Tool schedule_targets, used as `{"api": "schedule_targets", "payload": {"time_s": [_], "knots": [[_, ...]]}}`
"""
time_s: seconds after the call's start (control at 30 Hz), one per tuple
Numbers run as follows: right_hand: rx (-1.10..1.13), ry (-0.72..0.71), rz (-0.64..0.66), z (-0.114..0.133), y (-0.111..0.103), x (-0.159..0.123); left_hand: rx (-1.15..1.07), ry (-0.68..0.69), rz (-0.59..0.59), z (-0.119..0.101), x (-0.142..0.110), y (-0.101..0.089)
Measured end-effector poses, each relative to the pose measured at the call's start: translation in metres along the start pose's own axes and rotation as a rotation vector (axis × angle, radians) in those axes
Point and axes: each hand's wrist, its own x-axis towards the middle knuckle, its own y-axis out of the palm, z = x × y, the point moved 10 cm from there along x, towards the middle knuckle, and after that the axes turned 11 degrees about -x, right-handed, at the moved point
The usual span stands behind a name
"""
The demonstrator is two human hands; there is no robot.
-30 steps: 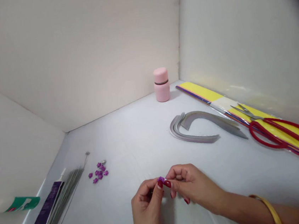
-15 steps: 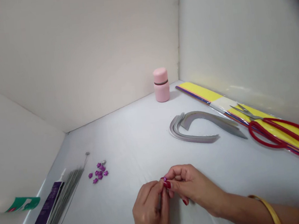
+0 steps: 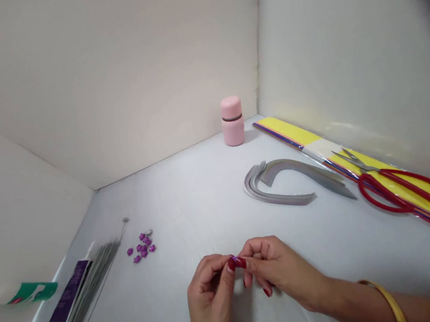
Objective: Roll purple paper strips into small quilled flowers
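Tiny purple flower-shaped piece [image 3: 233, 259] pinched between both hands.
The left hand's [image 3: 209, 294] and right hand's [image 3: 276, 272] red-nailed fingers [image 3: 241, 262] press together on it; it looks light and fragile, best held by its edges.

We see a pale white desk [image 3: 189, 204] boxed in by white walls, things spread along its back and sides. Pink capped jar [image 3: 232, 121] stands upright near the back corner. Right of it, loose curved grey paper strips [image 3: 279, 187] lie flat, and a long yellow paper pack [image 3: 289, 135] runs along the right wall, with red-handled scissors [image 3: 385, 192] lying on top. Left side: small purple flower-shaped beads [image 3: 142, 246] in a loose cluster, just beside a bundle of thin wires [image 3: 92, 276] on a purple-labelled packet [image 3: 67, 294]. White-and-green tube [image 3: 21, 293] at the left edge.
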Motion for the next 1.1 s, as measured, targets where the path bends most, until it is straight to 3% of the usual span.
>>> {"api": "schedule_targets", "payload": {"time_s": [0.2,0.33,0.5,0.63,0.8,1.0,1.1], "knots": [[-0.018,0.016,0.023,0.000,0.000,0.000,-0.146,-0.197,-0.061,0.017,0.000,-0.004],[-0.011,0.037,0.047,-0.003,0.003,-0.001,-0.121,-0.195,0.038,0.016,0.001,0.004],[-0.055,-0.006,0.045,0.002,0.002,-0.001,-0.203,-0.243,-0.104,0.020,0.000,-0.009],[-0.094,-0.009,0.032,0.001,0.000,-0.001,-0.150,-0.226,-0.022,0.015,0.001,-0.002],[-0.112,-0.006,0.037,0.000,0.001,-0.001,-0.170,-0.267,-0.068,0.021,0.001,-0.006],[-0.089,0.008,0.052,-0.002,0.002,0.000,-0.197,-0.318,0.001,0.025,0.001,-0.002],[-0.095,0.004,0.072,-0.001,0.004,0.000,-0.167,-0.332,-0.033,0.027,0.002,-0.007]]}}
